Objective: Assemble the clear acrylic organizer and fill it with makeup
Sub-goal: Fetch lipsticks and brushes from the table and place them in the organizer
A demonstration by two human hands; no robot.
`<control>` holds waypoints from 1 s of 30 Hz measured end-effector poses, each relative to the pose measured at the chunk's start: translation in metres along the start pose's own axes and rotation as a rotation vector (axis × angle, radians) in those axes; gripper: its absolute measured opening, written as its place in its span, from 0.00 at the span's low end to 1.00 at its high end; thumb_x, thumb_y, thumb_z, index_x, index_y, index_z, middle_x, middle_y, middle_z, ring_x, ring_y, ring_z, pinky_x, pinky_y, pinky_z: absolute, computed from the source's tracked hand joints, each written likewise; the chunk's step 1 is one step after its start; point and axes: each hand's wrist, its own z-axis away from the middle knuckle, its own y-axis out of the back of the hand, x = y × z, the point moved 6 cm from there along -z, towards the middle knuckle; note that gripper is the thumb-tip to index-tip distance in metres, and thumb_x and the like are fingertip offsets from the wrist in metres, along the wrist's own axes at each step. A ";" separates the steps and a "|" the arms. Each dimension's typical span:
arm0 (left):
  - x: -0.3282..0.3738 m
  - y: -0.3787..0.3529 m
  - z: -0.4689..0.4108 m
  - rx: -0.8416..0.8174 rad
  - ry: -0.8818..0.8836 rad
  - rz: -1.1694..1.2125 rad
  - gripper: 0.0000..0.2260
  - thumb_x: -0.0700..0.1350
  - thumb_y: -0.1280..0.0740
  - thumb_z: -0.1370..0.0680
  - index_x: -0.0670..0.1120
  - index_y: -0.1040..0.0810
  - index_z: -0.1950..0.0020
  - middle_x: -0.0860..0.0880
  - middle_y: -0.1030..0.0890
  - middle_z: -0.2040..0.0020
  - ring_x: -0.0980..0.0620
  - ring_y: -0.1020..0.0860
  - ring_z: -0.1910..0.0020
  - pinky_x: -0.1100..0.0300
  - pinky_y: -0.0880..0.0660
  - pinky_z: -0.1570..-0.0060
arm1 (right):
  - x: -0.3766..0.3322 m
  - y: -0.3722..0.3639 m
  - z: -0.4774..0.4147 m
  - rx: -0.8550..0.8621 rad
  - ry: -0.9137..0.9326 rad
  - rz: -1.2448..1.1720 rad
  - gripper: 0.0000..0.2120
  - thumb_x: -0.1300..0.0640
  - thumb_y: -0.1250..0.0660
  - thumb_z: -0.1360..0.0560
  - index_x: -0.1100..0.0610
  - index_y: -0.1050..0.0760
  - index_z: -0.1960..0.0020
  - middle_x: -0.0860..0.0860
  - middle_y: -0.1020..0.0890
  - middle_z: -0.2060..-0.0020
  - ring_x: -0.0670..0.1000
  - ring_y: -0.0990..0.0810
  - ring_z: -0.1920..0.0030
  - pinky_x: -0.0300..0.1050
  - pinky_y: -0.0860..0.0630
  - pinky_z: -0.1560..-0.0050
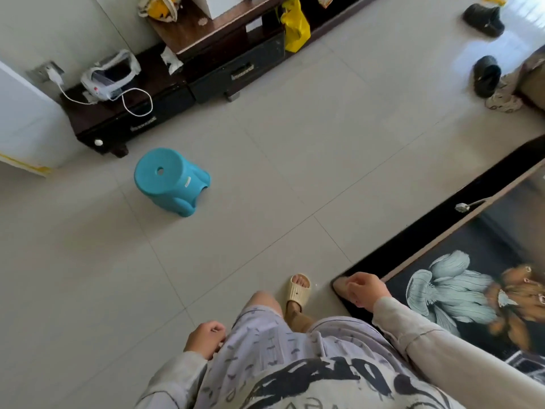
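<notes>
No acrylic organizer and no makeup show in the head view. I stand on a tiled floor and look down at my patterned shorts and my beige slipper (298, 290). My left hand (206, 339) hangs beside my left thigh with its fingers loosely curled and holds nothing. My right hand (365, 290) hovers at the near rounded corner of a low table (442, 240), its fingers loosely bent and nothing in them. Whether it touches the corner I cannot tell.
The low table has a dark floral top and a wooden rim. A blue plastic stool (168, 180) stands on the floor ahead left. A dark TV cabinet (236, 63) runs along the far wall with a white cable (135, 104) and a yellow bag (295, 25). Two black slippers (486, 75) lie far right.
</notes>
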 end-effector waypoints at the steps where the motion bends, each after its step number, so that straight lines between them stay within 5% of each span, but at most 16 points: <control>1: 0.014 0.008 -0.007 -0.006 -0.022 -0.027 0.13 0.39 0.40 0.23 0.50 0.28 0.66 0.49 0.24 0.63 0.50 0.27 0.65 0.67 0.35 0.70 | -0.008 0.005 -0.003 0.006 -0.003 -0.029 0.09 0.67 0.40 0.26 0.57 0.25 0.60 0.50 0.26 0.74 0.51 0.28 0.73 0.28 0.31 0.81; 8: 0.125 0.057 -0.058 -0.044 -0.085 -0.125 0.07 0.37 0.40 0.24 0.43 0.25 0.60 0.46 0.25 0.68 0.49 0.30 0.71 0.62 0.33 0.69 | -0.039 0.031 -0.025 0.064 -0.067 -0.148 0.09 0.68 0.41 0.25 0.58 0.25 0.58 0.48 0.27 0.73 0.48 0.29 0.72 0.28 0.32 0.76; 12: 0.215 0.087 -0.089 -0.071 -0.203 -0.437 0.10 0.42 0.39 0.23 0.43 0.21 0.46 0.44 0.19 0.46 0.45 0.23 0.44 0.60 0.28 0.46 | -0.048 0.039 -0.040 0.137 -0.171 -0.234 0.10 0.67 0.41 0.25 0.63 0.22 0.51 0.49 0.27 0.73 0.51 0.27 0.69 0.39 0.30 0.65; 14: 0.261 0.101 -0.106 -0.075 -0.249 -0.464 0.11 0.40 0.39 0.23 0.41 0.21 0.45 0.40 0.19 0.43 0.42 0.22 0.42 0.57 0.26 0.43 | -0.051 0.041 -0.045 0.172 -0.223 -0.302 0.10 0.67 0.40 0.25 0.66 0.22 0.49 0.53 0.24 0.71 0.51 0.26 0.69 0.41 0.28 0.65; 17: 0.331 0.114 -0.123 -0.094 -0.330 -0.481 0.07 0.37 0.39 0.24 0.41 0.21 0.52 0.39 0.19 0.52 0.46 0.20 0.62 0.56 0.23 0.58 | -0.056 0.045 -0.051 0.220 -0.301 -0.403 0.10 0.65 0.39 0.25 0.64 0.21 0.48 0.60 0.18 0.56 0.56 0.21 0.57 0.46 0.25 0.51; 20: 0.392 0.112 -0.130 -0.118 -0.409 -0.519 0.07 0.36 0.40 0.23 0.45 0.27 0.58 0.45 0.24 0.62 0.59 0.28 0.78 0.68 0.35 0.78 | -0.056 0.052 -0.053 0.310 -0.384 -0.493 0.09 0.64 0.38 0.25 0.61 0.20 0.50 0.59 0.17 0.49 0.58 0.22 0.46 0.44 0.30 0.47; 25: 0.465 0.086 -0.128 -0.222 -0.455 -0.580 0.06 0.35 0.41 0.23 0.44 0.28 0.55 0.51 0.26 0.67 0.55 0.29 0.73 0.68 0.37 0.77 | -0.048 0.064 -0.058 0.335 -0.526 -0.626 0.09 0.63 0.38 0.25 0.62 0.20 0.50 0.59 0.17 0.48 0.54 0.26 0.55 0.41 0.33 0.51; 30: 0.526 0.054 -0.138 -0.242 -0.490 -0.632 0.07 0.33 0.40 0.24 0.44 0.27 0.57 0.50 0.25 0.67 0.53 0.30 0.73 0.66 0.36 0.77 | -0.046 0.091 -0.080 0.287 -0.588 -0.689 0.09 0.63 0.39 0.25 0.60 0.20 0.51 0.58 0.17 0.48 0.58 0.22 0.46 0.43 0.30 0.49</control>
